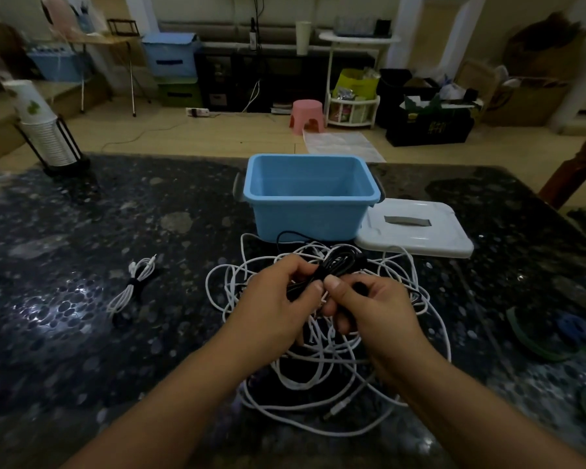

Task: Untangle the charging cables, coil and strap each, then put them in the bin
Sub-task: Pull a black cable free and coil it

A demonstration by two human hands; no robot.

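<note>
Both hands meet just in front of the blue bin [310,211], above the tangle of white cables [322,353] that sprawls on the dark speckled table [115,231]. The left hand [278,296] has its fingers curled round a black cable bundle [335,262], and the right hand [369,304] pinches the same bundle between thumb and fingers — a two-handed hold that probably keeps the gathered loops from springing apart while they are coiled or readied for a strap. No strap can be made out on the black bundle. The bin stands open and looks to hold nothing, its white lid [416,231] laid flat just to its right, presumably so finished coils can be dropped straight in. Well to the left of the bin, nearer the person, lies a coiled white cable [129,289] with a dark strap round its middle — judged to be finished and only waiting to be binned. Most of the white cables look still unsorted.
</note>
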